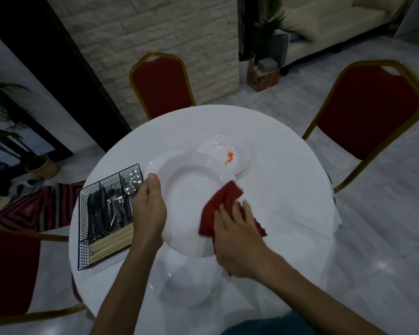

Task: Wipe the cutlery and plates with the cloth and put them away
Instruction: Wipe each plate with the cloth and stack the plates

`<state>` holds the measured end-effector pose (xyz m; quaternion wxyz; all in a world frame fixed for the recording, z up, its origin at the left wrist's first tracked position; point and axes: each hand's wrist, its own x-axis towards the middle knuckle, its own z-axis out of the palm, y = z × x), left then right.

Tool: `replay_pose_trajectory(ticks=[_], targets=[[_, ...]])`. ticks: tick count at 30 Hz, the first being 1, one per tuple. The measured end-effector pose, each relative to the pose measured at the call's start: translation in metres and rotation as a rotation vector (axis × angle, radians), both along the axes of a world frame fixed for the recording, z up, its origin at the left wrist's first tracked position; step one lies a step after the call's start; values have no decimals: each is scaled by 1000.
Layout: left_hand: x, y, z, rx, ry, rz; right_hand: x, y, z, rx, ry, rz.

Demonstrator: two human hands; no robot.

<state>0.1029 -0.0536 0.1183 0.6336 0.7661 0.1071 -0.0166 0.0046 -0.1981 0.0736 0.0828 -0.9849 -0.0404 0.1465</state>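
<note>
My left hand (148, 209) grips the left rim of a large white plate (189, 201), held tilted above the round white table (288, 201). My right hand (237, 235) presses a red cloth (221, 204) against the plate's right rim. Behind it lies a smaller white plate (237, 151) with an orange smear (229, 158). Another white plate (155, 163) peeks out at the left behind the held one. One more white plate (191, 286) rests on the table below my hands. A black wire caddy (107, 213) on the left holds dark cutlery, spoons (133, 182) and chopsticks.
Red chairs with gold frames stand at the far side (162, 85), the right (368, 117) and the near left (10, 269). A striped rug (34, 206) lies on the floor at left. A potted plant (41, 165) stands beyond it.
</note>
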Motion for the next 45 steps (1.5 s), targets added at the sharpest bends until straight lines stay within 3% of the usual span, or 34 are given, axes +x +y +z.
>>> replay_pose_trajectory(ticks=[4, 6, 8, 12, 15, 20, 24, 28, 33, 40, 45], targets=[[-3, -6, -2, 23, 18, -2, -18, 29, 4, 376, -87, 170], [-10, -13, -8, 37, 12, -35, -2, 31, 6, 431, -181, 159], [-16, -20, -14, 30, 18, -78, 19, 18, 12, 340, -246, 63], [-12, -18, -6, -5, 58, -67, 38, -23, 16, 139, -101, -128], [-5, -13, 1, -60, 49, -53, 23, -23, 16, 43, -160, -181], [-15, -30, -3, -94, 66, -103, 22, 9, 26, 327, -278, -131], [-10, -21, -3, -131, 82, -38, -3, 32, 33, 379, -316, 34], [0, 7, -1, -221, 81, 95, -30, 14, 12, 211, -398, 130], [1, 16, 6, -259, 17, 143, -20, -17, 4, -19, -379, 1], [-11, -10, 8, -202, 25, 82, -20, 18, 6, 167, -496, 172], [-31, -26, -11, -121, 1, 3, 21, -5, 3, 88, -495, -14]])
